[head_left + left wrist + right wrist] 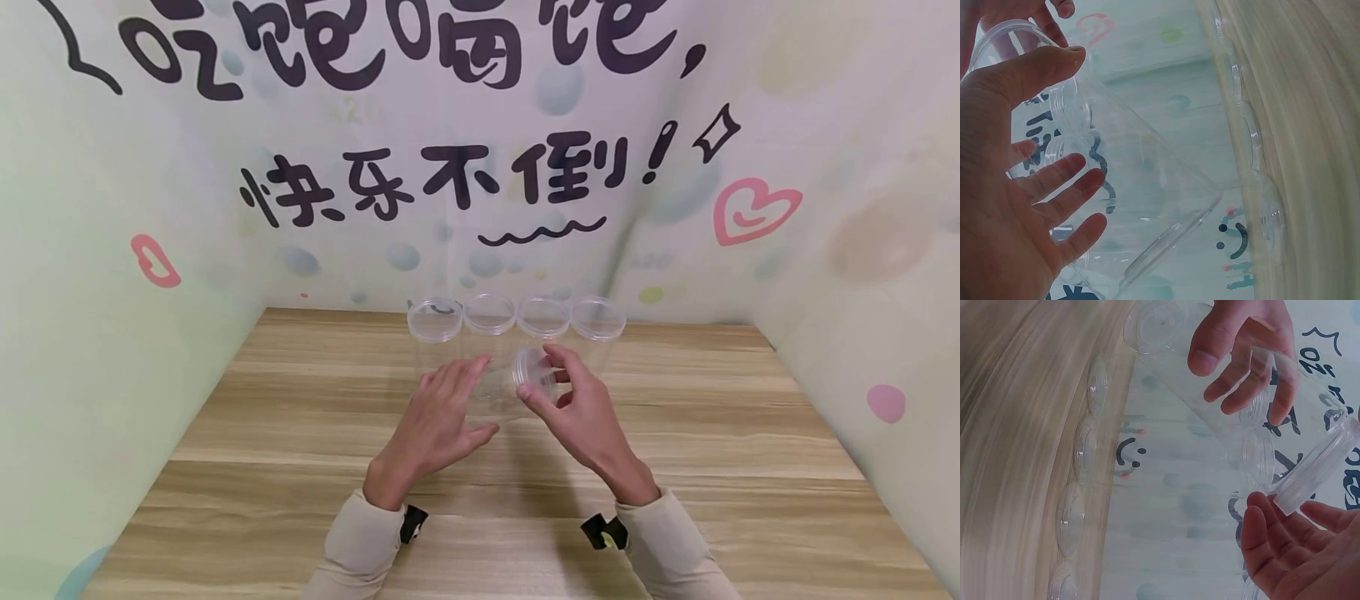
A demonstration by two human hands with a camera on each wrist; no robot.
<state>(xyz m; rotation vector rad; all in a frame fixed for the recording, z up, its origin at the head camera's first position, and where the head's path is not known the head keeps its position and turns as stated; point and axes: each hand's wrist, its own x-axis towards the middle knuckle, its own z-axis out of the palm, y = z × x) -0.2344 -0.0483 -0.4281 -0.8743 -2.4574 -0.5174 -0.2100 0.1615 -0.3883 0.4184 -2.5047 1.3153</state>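
A clear plastic jar (1147,169) is held tilted above the wooden table, with its lid end toward the right hand. The left hand (437,417) grips the jar's body, fingers on the far side and thumb nearer. In the left wrist view its thumb (1038,70) crosses the jar below the lid end. With thumb and fingers, the right hand (581,408) grips the clear ridged lid (529,372) at its rim. The right wrist view shows that hand's fingertips (1257,503) touching the lid (1316,465). Transparency blurs the exact contacts on the body.
Several similar clear jars with lids (437,320) stand in a row at the back of the wooden table (300,450). A printed cloth wall (337,267) rises behind them, and more cloth encloses both sides.
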